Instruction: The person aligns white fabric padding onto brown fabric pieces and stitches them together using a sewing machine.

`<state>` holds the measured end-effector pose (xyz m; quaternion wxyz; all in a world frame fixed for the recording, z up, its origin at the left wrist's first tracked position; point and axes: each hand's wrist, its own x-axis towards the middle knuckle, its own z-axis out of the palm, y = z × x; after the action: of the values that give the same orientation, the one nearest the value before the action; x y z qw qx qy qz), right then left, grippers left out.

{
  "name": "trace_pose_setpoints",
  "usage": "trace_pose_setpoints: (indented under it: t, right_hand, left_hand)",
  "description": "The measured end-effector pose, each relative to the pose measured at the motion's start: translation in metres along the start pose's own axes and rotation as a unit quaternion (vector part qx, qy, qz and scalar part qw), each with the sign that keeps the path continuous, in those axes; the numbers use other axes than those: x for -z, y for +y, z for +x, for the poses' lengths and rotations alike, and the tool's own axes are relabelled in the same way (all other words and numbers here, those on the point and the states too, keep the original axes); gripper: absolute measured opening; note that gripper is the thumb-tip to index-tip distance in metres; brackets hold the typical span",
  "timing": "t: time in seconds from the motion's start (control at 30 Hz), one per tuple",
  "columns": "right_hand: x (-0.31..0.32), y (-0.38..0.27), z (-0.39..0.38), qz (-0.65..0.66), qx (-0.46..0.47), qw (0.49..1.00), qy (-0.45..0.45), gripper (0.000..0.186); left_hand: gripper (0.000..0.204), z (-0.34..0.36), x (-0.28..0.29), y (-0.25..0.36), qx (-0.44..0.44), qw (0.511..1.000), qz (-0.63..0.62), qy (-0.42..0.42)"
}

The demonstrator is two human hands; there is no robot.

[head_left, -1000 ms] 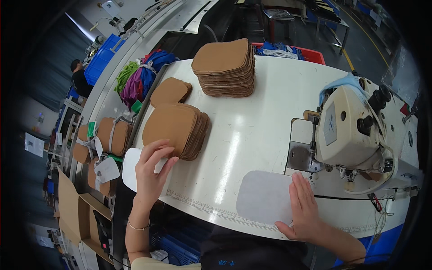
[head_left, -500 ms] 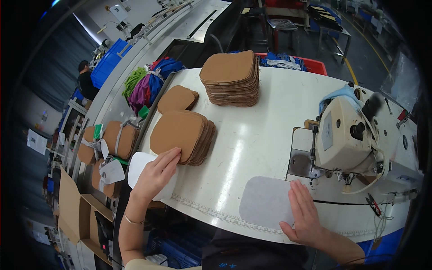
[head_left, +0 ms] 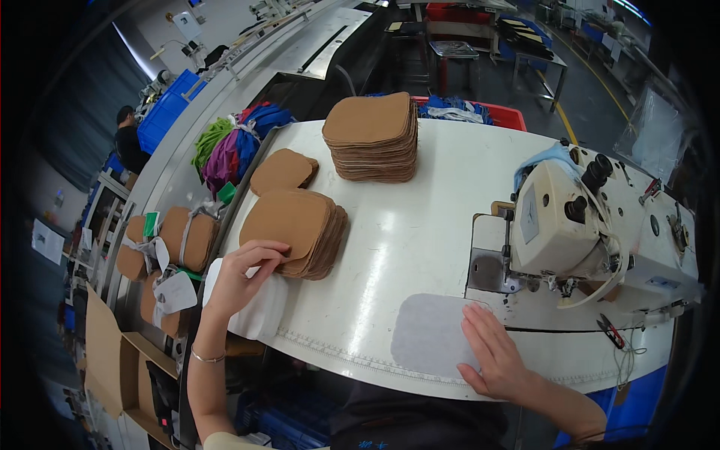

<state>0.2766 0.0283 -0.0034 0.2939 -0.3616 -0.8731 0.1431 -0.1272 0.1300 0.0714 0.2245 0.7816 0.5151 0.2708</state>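
Observation:
At the near edge of a stack of brown rounded fabric pieces [head_left: 289, 225], my left hand [head_left: 246, 274] pinches the top piece by its corner between thumb and fingers. White pieces [head_left: 259, 307] lie under my left wrist. My right hand [head_left: 491, 352] rests flat, fingers stretched, on the right side of a pale grey rounded fabric piece [head_left: 427, 334] by the table's front edge. To the right of that piece stands a white sewing machine [head_left: 562, 217]. A taller brown stack [head_left: 371, 142] and a small brown pile [head_left: 283, 171] sit farther back.
Red-handled thread snips [head_left: 611, 330] lie at the right with loose thread. Tied brown bundles [head_left: 189, 236] and colourful cloth bundles [head_left: 236, 146] sit left of the white table [head_left: 427, 217]. An open cardboard box [head_left: 112, 360] stands at lower left, a red bin [head_left: 508, 118] behind the table.
My left fingers, earlier laid on the top brown piece, have bent into a pinch at its near corner. My right hand stays on the grey piece. The whole view has shifted slightly.

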Motion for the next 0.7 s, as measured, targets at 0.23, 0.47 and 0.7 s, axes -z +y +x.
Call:
trace_pose_setpoints:
  t: [0.23, 0.47, 0.7]
  right_hand:
    - [-0.028, -0.031, 0.049, 0.830, -0.313, 0.460, 0.037, 0.039]
    - [-0.047, -0.042, 0.026, 0.628, -0.457, 0.630, 0.016, 0.031]
    - [-0.029, -0.059, -0.016, 0.411, -0.302, 0.856, 0.086, 0.034]
  left_hand:
    - [0.019, -0.032, -0.065, 0.100, -0.351, 0.883, 0.303, 0.075]
    - [0.041, -0.018, -0.123, 0.119, -0.154, 0.983, 0.055, -0.081]
    - [0.010, 0.016, -0.139, 0.121, 0.032, 0.955, -0.182, -0.232]
